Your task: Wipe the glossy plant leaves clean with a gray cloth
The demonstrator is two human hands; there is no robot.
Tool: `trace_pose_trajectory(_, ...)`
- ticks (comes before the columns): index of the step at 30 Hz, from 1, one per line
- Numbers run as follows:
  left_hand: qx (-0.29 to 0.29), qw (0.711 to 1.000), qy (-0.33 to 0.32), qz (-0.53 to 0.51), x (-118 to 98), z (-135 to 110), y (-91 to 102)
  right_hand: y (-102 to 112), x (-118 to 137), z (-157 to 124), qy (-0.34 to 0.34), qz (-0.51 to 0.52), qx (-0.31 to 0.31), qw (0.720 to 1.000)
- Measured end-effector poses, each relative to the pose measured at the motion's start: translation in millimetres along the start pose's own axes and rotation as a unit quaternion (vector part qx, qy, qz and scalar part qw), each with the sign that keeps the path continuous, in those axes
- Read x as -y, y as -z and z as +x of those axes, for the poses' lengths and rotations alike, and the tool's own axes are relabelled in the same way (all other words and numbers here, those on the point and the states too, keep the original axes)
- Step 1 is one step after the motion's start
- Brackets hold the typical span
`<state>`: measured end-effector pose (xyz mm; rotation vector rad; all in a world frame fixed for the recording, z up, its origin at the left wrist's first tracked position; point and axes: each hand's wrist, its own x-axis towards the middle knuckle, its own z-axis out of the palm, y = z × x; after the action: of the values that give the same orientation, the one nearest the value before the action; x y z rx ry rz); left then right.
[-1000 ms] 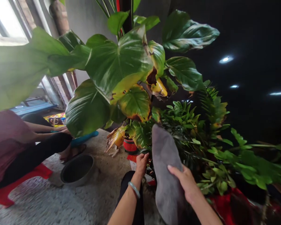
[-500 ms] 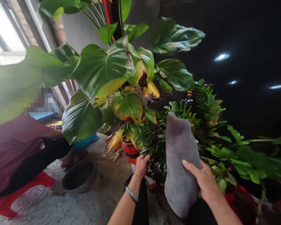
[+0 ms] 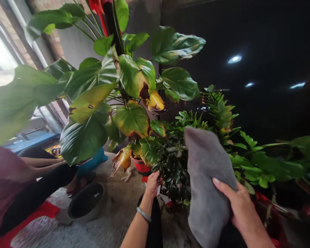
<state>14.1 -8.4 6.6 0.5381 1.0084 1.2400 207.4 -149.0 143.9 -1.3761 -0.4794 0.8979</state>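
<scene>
In my right hand (image 3: 244, 203) is a grey plush cloth (image 3: 209, 186), gripped at its right edge with the thumb on the near face. The cloth hangs in front of the plants. My left hand (image 3: 153, 183), with a pale bangle (image 3: 144, 214) on its wrist, has its fingers curled at the left edge of a dark small-leaved plant (image 3: 174, 168). What those fingers pinch, if anything, is hidden among the leaves. Just beyond this hand stands a red pot (image 3: 141, 165) below a large-leaved plant (image 3: 133, 119) with yellowed, browned leaves.
At the left another person (image 3: 7, 186) sits on a red stool (image 3: 41, 215), arms stretched forward. A dark basin (image 3: 86, 201) stands on the concrete floor (image 3: 119, 193). More green foliage (image 3: 260, 168) fills the right side before a dark glossy wall (image 3: 248, 51).
The view has shifted slightly. The grey cloth and my right hand sit a little farther right, the cloth more tilted. My left hand stays by the dark foliage. More of the other person's arms shows.
</scene>
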Motion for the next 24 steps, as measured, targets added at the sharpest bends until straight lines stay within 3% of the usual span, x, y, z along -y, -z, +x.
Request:
trace_pose_trajectory(1, -0.001, 1.000, 0.003, -0.001, 0.0, -0.5, -0.4, -4.6, -2.3, 4.7, -0.009, 0.019, -0.022, 1.000)
trace_pose_trajectory(3, 0.000, 1.000, 0.010, -0.002, -0.4, -1.2, -0.7, -10.6, -17.0, 4.9, -0.051, 0.030, -0.010, 0.998)
trace_pose_trajectory(6, 0.006, 1.000, 0.018, -0.004, -1.8, -1.3, -0.2, -7.1, -48.4, -18.0, -0.119, -0.012, 0.065, 0.991)
trace_pose_trajectory(8, 0.012, 1.000, 0.022, -0.007, -2.7, -0.7, 0.4, 1.4, -60.4, -38.3, -0.113, -0.046, 0.072, 0.990)
trace_pose_trajectory(12, 0.020, 0.999, 0.027, -0.014, -3.5, 1.6, 1.8, 12.8, -40.7, -45.4, -0.074, -0.039, 0.052, 0.995)
trace_pose_trajectory(15, 0.022, 0.999, 0.029, -0.019, -3.2, 3.2, 2.8, 6.2, -12.6, -16.2, -0.035, 0.051, 0.001, 0.998)
trace_pose_trajectory(18, 0.018, 0.999, 0.028, -0.026, -1.8, 4.8, 4.0, -4.1, -12.7, 9.1, -0.050, 0.112, -0.030, 0.992)
trace_pose_trajectory(20, 0.012, 0.999, 0.027, -0.030, 0.0, 6.8, 5.5, -7.6, -32.9, 9.2, -0.118, 0.095, -0.009, 0.988)
trace_pose_trajectory(23, 0.014, 0.999, 0.023, -0.041, 3.1, 12.2, 10.3, -12.1, -68.4, -15.9, -0.211, 0.031, 0.067, 0.975)
trace_pose_trajectory(24, 0.016, 0.999, 0.020, -0.045, 3.9, 14.2, 13.0, -16.1, -74.2, -27.5, -0.198, 0.015, 0.105, 0.974)
